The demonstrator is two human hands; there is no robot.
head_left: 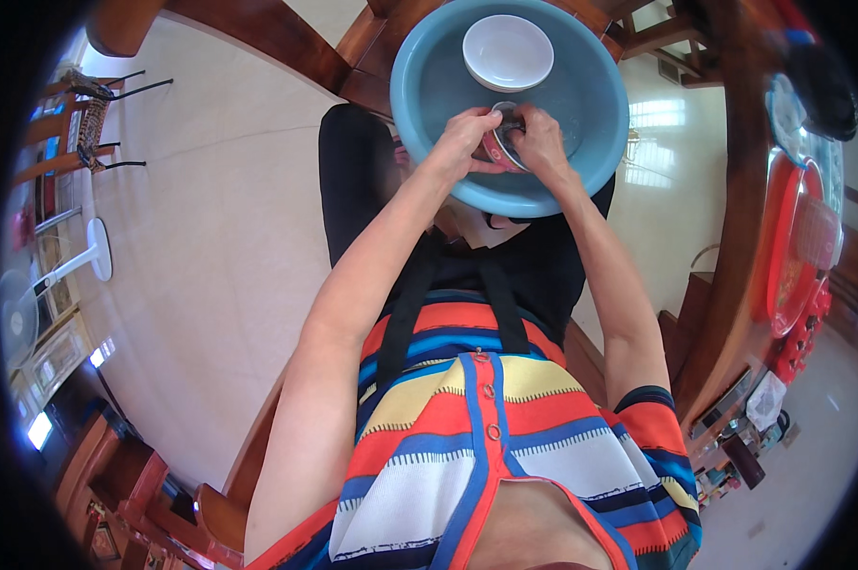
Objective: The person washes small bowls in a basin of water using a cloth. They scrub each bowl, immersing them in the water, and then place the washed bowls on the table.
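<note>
A large blue plastic basin [411,95] sits in front of me, above my lap. Over its near half, my left hand [463,144] is closed around the side of a small bowl [496,148] with a red patterned outside and a dark inside. The bowl is tilted, and its mouth faces my right hand [541,142]. My right fingers are bent together at the mouth and reach into it; whatever they hold is hidden. A plain white bowl [508,53] stands at the far side of the basin, apart from both hands.
Brown wooden furniture [286,47] surrounds the basin's far side. To the right, a wooden table [744,237] carries a red tray [792,247] and other items. A white fan [96,249] and a chair [77,123] stand on the left over pale tiled floor [220,190].
</note>
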